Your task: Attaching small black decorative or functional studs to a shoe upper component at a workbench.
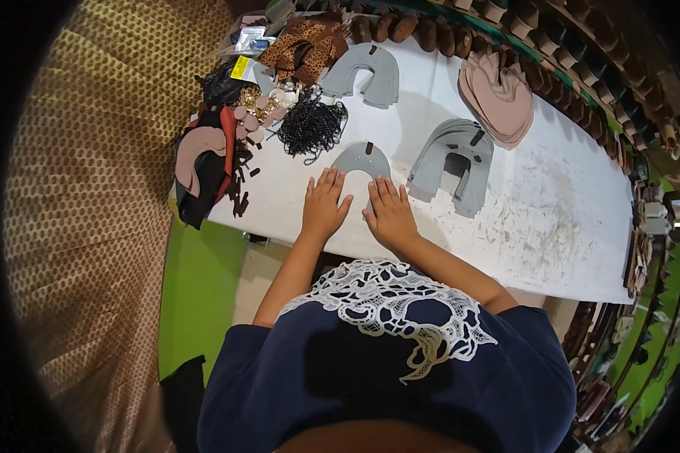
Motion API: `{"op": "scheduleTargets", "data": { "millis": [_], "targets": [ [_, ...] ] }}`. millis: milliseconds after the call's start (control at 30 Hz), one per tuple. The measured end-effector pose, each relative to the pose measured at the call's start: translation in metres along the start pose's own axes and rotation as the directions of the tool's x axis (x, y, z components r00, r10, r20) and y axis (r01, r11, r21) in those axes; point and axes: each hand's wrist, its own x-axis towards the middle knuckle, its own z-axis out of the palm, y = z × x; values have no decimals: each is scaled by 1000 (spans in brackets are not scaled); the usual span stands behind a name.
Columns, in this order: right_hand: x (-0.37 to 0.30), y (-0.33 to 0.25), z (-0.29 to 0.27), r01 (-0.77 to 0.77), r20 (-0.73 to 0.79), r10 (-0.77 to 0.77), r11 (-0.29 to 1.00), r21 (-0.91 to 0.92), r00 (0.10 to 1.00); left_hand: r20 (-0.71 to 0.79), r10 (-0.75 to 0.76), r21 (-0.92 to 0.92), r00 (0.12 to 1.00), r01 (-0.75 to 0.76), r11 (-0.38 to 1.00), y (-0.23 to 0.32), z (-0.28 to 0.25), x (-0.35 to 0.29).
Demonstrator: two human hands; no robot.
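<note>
A grey U-shaped shoe-upper piece [355, 158] lies flat on the white-covered table [295, 215], with a small dark brown tab at the top of its curve. My left hand [326, 204] rests flat on its left leg, fingers stretched out. On its right leg lies my right hand [392, 215], its fingers extended too. Both palms hide most of the legs. To the right sits a stack of similar grey pieces [431, 162], with brown tabs on some. Farther off is another grey U-shaped stack [383, 68].
A tangle of black beaded cord [312, 124] lies left of the far stack. Pink sole-shaped pieces [497, 102] are fanned out at the far right. Leopard-print material [302, 47], pink discs [251, 122] and loose brown tabs [242, 181] crowd the left. Shoe lasts [405, 28] line the back edge.
</note>
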Motion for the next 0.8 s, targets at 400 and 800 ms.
{"op": "scheduleTargets", "data": {
  "millis": [400, 800],
  "targets": [
    [5, -5, -3, -19, -14, 19, 1000, 9, 1000, 50, 99, 10, 994, -100, 995, -17, -3, -6],
    [77, -94, 10, 21, -94, -11, 993, 115, 996, -33, 194, -287, 981, -195, 938, -106, -67, -47]
  ]
}}
